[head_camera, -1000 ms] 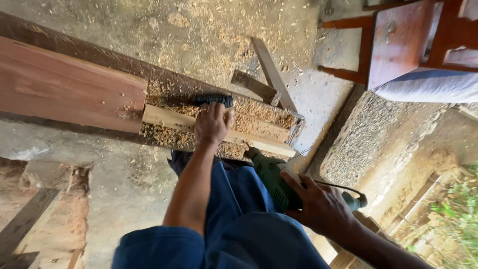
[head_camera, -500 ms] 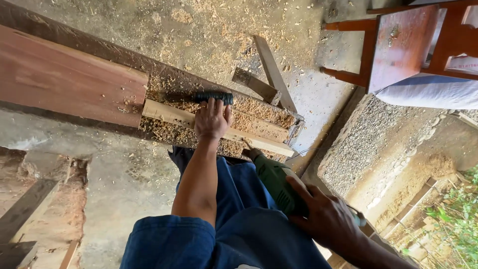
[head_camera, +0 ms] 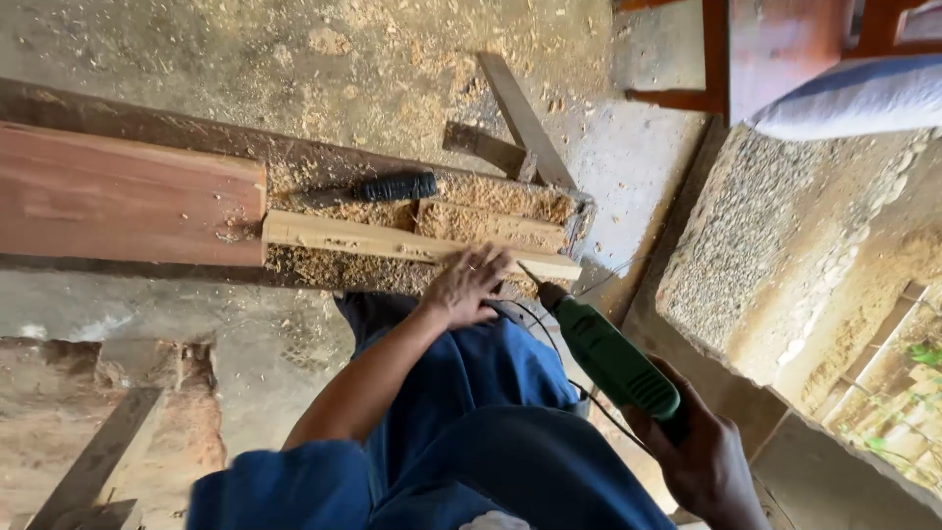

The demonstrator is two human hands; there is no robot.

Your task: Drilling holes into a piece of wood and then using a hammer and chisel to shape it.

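Your left hand (head_camera: 469, 287) lay flat, fingers spread apart, on the near edge of the pale wood strip (head_camera: 392, 240), clamped on nothing. Your right hand (head_camera: 702, 451) had its fingers wrapped tight round the grip of the green electric drill (head_camera: 610, 355), bit tip just beside the strip's right end, at the edge of the sawdust-covered workpiece (head_camera: 491, 211). A dark-handled tool (head_camera: 378, 187) lay in the sawdust behind the strip. A reddish plank (head_camera: 128, 206) butted the strip's left end. No packages or labels showed; a pale sack (head_camera: 854, 98) sat top right by red wooden furniture (head_camera: 775, 49). Open concrete floor (head_camera: 245, 49) lay beyond. Since half a second before, your left hand slid right and nearer you, off the dark-handled tool, and the drill rose toward the strip
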